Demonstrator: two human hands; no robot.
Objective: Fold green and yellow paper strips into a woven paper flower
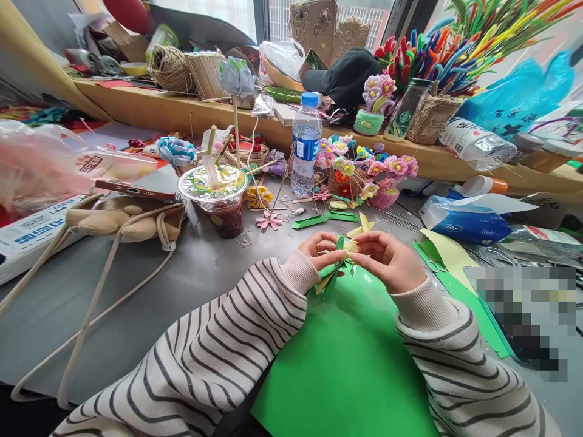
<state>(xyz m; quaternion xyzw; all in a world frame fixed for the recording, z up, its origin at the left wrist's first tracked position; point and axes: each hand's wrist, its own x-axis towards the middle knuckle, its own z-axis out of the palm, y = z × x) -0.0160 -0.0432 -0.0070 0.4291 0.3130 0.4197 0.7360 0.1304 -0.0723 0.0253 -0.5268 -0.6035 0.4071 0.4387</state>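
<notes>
Paper flower piece (342, 255), green and pale yellow, sits between your two hands just above the green paper sheet (346, 364) on the grey table (218, 267). Your left hand (319, 250) has fingers closed on its left side, thumb and forefinger pinching the green folds. Your right hand (392, 260) pinches the yellow end from the right, fingers together on it. Both striped sleeves rest near the sheet's edges. Behind your hands: green paper strips (324, 218), a pink paper flower (268, 221), a lidded drink cup (219, 198) and a water bottle (306, 143). Scissors (432, 264) lie just right of your right hand on more green paper.
</notes>
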